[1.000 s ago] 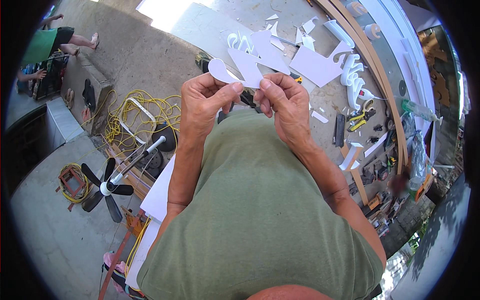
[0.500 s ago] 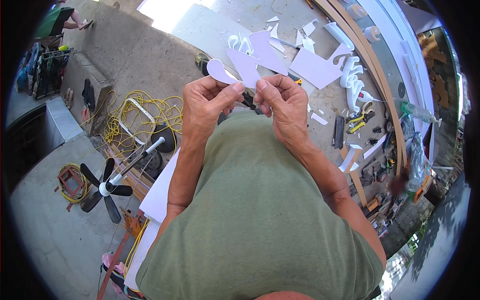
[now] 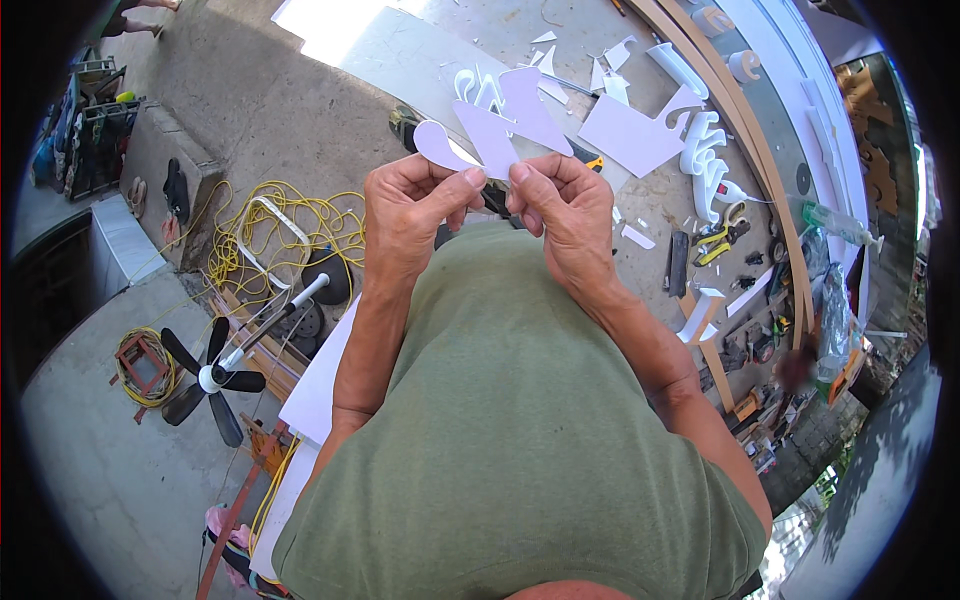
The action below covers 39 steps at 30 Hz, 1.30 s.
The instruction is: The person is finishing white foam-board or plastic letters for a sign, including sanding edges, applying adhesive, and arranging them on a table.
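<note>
Held up before me is a flat white cut-out [image 3: 537,112] with a curled left end and angular strokes, like a decorative letter. My left hand [image 3: 412,215] pinches it between thumb and fingers beneath the curled end. My right hand [image 3: 566,212] grips the lower tip of its middle stroke between thumb and forefinger. Just beyond the cut-out stand thin curved white letter strips [image 3: 478,90], partly hidden by it. A larger white sheet offcut [image 3: 637,135] with a scalloped edge lies to the right, beside a raised white letter form [image 3: 703,160].
Yellow-handled pliers [image 3: 722,238] and small scraps lie on the right of the work surface. A long brown strip [image 3: 745,120] curves along its far right. Left are tangled yellow cord [image 3: 300,235] and a fan with black blades [image 3: 210,378]. A person's legs [image 3: 140,22] show at upper left.
The cut-out's upper part has dipped slightly toward me. My hands keep their grip and have shifted barely. The person at upper left has moved farther toward the frame's top edge.
</note>
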Tool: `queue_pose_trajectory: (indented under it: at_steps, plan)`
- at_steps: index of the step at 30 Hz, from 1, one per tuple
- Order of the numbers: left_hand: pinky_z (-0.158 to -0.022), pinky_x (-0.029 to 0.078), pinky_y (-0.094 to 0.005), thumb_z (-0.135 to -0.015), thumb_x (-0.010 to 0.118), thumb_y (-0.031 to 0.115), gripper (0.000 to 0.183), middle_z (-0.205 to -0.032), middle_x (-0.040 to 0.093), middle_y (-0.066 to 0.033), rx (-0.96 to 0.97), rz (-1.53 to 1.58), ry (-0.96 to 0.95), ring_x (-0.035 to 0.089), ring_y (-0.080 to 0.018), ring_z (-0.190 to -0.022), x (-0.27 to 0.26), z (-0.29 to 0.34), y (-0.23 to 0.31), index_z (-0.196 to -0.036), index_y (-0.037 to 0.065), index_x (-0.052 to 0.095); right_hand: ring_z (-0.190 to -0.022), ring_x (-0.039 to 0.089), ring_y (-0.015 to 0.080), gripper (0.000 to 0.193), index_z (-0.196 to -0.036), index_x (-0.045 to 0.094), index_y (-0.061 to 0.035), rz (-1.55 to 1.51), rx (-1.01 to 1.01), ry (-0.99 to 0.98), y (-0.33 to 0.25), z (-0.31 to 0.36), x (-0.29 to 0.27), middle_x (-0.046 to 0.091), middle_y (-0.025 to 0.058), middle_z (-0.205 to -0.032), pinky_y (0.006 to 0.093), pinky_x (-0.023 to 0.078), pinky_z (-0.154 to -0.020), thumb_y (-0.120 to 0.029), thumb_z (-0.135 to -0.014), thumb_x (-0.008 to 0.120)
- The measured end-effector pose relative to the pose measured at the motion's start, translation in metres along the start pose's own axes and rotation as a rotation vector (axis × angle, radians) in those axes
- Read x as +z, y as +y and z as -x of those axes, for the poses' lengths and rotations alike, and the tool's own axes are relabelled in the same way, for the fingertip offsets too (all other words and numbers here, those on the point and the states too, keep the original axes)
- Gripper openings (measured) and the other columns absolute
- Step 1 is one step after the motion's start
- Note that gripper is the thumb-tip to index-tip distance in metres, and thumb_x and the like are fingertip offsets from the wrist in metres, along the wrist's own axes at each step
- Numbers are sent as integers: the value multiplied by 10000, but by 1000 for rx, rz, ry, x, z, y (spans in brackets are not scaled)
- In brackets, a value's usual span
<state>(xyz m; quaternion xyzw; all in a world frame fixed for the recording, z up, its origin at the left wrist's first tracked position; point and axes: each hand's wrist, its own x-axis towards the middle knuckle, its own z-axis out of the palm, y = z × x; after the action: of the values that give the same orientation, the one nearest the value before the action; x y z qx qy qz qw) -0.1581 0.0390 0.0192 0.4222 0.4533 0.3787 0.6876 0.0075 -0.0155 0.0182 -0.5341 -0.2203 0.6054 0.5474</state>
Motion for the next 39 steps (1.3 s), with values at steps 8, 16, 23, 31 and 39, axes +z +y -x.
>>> queue_pose_trajectory:
  at_steps: [8,16,23,31,39]
  plan:
    - [-478,439,-228,-819,730,31,82,-703,678,-99,7,28,-11,627,-127,-578,-2,-1,0,-829,-45,702,-546,492,31,209,-913,678,-5,-14,11,-18,3,-1,1,646,29,-683,183,350,-477,-213,-914,700]
    - [-478,440,-229,-817,737,36,95,-714,684,-102,11,35,4,629,-125,-582,-2,0,-1,-837,-50,703,-527,489,32,205,-919,675,-4,-46,27,-24,4,-1,1,652,43,-675,179,344,-465,-206,-907,707]
    - [-474,441,-226,-821,735,35,91,-716,685,-103,12,42,0,633,-127,-583,-3,1,-3,-839,-48,703,-526,490,31,206,-926,673,-4,-38,32,-39,5,-2,0,652,43,-674,178,343,-462,-206,-908,707]
    - [-477,442,-226,-825,729,33,85,-714,685,-105,9,42,5,629,-124,-580,-3,1,-3,-834,-47,701,-520,483,31,200,-922,674,-3,-42,29,-34,5,-2,1,650,44,-671,179,338,-459,-200,-911,706]
    - [-483,439,-224,-828,730,44,87,-694,678,-104,1,37,-6,609,-113,-562,-5,-1,-3,-832,-39,702,-519,482,31,204,-930,677,0,-43,22,-48,6,-3,0,651,46,-672,180,335,-456,-201,-910,707]
